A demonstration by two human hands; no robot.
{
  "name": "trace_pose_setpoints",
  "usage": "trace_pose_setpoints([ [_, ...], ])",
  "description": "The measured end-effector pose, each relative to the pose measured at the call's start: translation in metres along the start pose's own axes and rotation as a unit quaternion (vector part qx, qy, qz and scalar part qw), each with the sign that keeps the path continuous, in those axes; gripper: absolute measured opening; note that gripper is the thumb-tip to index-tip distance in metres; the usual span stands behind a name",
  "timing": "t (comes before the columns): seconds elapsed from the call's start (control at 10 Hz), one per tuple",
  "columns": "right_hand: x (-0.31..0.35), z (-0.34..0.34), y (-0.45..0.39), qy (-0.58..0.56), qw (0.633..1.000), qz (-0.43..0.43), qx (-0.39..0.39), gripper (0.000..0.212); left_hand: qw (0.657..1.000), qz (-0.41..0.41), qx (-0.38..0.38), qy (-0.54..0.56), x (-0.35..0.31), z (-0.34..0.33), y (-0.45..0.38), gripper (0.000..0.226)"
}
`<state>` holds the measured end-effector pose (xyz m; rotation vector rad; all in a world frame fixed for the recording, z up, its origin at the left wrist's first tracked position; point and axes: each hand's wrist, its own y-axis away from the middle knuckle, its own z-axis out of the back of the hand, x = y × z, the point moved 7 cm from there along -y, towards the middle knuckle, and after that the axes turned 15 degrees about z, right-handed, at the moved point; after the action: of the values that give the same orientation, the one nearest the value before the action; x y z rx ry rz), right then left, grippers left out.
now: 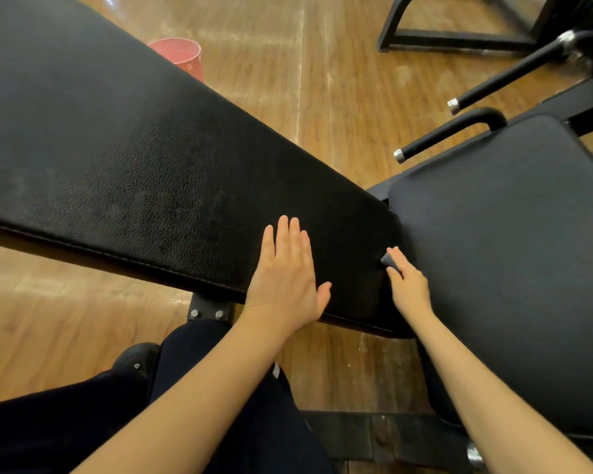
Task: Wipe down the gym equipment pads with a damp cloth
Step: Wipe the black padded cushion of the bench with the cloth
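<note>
While your left hand [285, 285] lies flat, fingers straight, near the back pad's [134, 148] rounded end, your right hand [408, 285] pinches a small grey cloth [387, 260] in the narrow gap beside the seat pad [510, 251]. Two pads, one cloth, one red bucket [182, 56] on bare wooden floor [322, 97] beyond.

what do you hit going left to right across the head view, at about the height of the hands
long back pad → left hand, flat on that pad → right hand holding a small dark cloth at the pad's end → seat pad
</note>
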<state>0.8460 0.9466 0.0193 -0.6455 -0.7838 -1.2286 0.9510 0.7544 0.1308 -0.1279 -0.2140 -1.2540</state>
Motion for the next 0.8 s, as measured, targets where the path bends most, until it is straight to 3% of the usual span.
trace_pose_setpoints([
  [0.2, -0.004, 0.001, 0.066, -0.032, 0.999, 0.011, -0.007, 0.043, 1.000, 0.001, 0.004, 0.006, 0.000, 0.000, -0.001, 0.083],
  [0.4, 0.012, -0.004, 0.078, -0.045, 0.998, 0.003, -0.052, 0.041, 1.000, 0.004, 0.002, 0.002, 0.000, 0.002, 0.001, 0.082],
  [0.6, 0.054, -0.027, 0.083, -0.038, 0.992, 0.124, 0.000, 0.045, 1.000, 0.011, -0.003, -0.006, -0.001, 0.004, 0.002, 0.082],
  [0.7, 0.038, -0.019, 0.081, -0.032, 0.990, 0.137, 0.027, 0.048, 1.000, 0.012, -0.003, -0.005, -0.001, 0.005, 0.003, 0.082],
  [0.8, 0.005, -0.004, 0.077, -0.052, 0.996, 0.067, -0.004, 0.046, 1.000, 0.009, -0.003, -0.002, -0.001, 0.004, 0.003, 0.082],
])
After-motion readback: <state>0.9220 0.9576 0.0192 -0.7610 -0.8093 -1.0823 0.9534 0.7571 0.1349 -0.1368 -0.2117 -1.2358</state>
